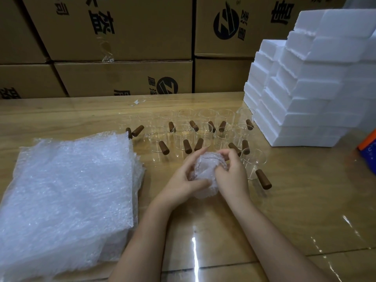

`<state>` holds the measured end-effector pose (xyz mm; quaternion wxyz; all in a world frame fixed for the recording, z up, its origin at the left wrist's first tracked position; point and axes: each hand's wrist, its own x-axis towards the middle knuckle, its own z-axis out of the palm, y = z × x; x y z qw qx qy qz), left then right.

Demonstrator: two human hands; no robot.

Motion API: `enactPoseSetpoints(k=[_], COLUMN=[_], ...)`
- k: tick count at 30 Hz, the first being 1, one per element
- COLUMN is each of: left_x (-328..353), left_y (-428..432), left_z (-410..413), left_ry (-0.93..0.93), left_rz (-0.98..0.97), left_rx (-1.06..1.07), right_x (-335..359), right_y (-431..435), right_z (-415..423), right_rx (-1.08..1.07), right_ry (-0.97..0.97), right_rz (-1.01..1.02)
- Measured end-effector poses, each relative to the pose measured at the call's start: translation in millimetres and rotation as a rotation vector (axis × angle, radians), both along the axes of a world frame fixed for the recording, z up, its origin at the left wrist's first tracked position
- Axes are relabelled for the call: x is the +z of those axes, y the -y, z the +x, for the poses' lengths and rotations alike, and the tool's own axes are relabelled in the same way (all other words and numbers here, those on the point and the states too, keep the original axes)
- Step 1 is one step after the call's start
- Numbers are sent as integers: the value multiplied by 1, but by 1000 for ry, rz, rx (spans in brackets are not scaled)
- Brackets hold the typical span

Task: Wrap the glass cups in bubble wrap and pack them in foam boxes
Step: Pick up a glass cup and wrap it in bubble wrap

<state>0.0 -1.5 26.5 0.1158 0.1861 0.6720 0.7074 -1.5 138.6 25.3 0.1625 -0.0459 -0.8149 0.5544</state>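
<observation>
At the table's middle, my left hand (183,178) and my right hand (232,176) both grip a glass cup bundled in bubble wrap (205,169); the cup itself is mostly hidden by the wrap and my fingers. Behind my hands stand several bare glass cups with brown wooden handles (183,137), in rows. One more cup (256,165) sits just right of my right hand, its handle pointing toward me. A thick stack of bubble wrap sheets (67,192) lies to the left. White foam boxes (305,94) are stacked at the back right.
The wooden table (284,210) has a glossy film over it. Large cardboard cartons (122,37) form a wall behind the table. An orange and blue object (368,143) sits at the right edge. A scrap of plastic (138,102) lies near the far edge.
</observation>
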Motion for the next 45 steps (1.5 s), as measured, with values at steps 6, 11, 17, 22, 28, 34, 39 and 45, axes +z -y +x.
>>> enactPoseSetpoints(k=[6,11,17,22,28,34,39,45], left_x=[-3,-3,-4,-1,0,-2,5,-3], left_y=[4,2,-4,-5,-6,-5,-7,-15], left_z=[-4,-7,-2,4,1,1,4,2], left_ry=[-84,-100,-93,-48,-353,-627,-343,-205], left_rz=[26,24,-5,62,-276,-490,-111,33], left_rx=[282,573,585,357,493,635,910,862], right_x=[-4,-16,-28,-22,-17,-7,-9,-15], right_y=[5,18,34,22,21,22,28,37], right_z=[2,2,-6,-13,-12,1,9,2], right_rx=[216,393,237,193,147,233,405,299], right_ry=[-68,-104,-100,-36,-61,-280,-195,-84], right_rz=[-64,-13,-74,-232,-150,19,-194,-252])
